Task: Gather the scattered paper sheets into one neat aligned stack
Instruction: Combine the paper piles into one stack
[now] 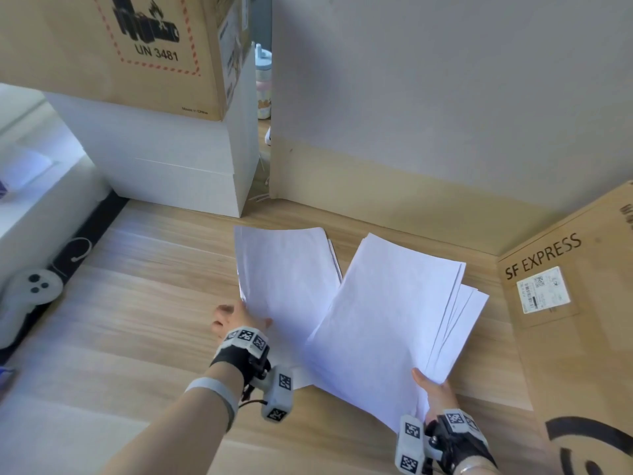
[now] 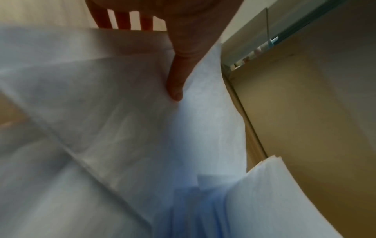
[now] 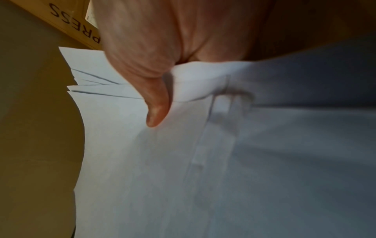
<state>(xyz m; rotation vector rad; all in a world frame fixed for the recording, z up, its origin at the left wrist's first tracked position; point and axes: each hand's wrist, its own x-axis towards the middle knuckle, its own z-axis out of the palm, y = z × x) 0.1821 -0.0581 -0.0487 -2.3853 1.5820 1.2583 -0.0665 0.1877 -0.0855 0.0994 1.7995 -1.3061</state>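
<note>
Two bundles of white paper sheets are over the wooden floor [image 1: 137,303]. My left hand [image 1: 236,320] grips the left bundle [image 1: 284,275] at its near left corner, thumb [image 2: 179,75] on top and fingers beneath. My right hand [image 1: 433,392] pinches the right bundle [image 1: 390,320] at its near edge, thumb [image 3: 154,103] on top. The right bundle lies tilted and overlaps the left one's near right part. Several sheets fan out unevenly at its right side [image 1: 469,313]. In the right wrist view the sheets [image 3: 183,161] fill the frame, their far corners [image 3: 85,80] staggered.
A brown SF EXPRESS carton [image 1: 575,303] stands close on the right. White boxes [image 1: 178,159] topped by a brown carton [image 1: 120,46] stand at the back left. A wall with a beige skirting [image 1: 394,186] runs behind. A white controller [image 1: 27,296] lies at the left.
</note>
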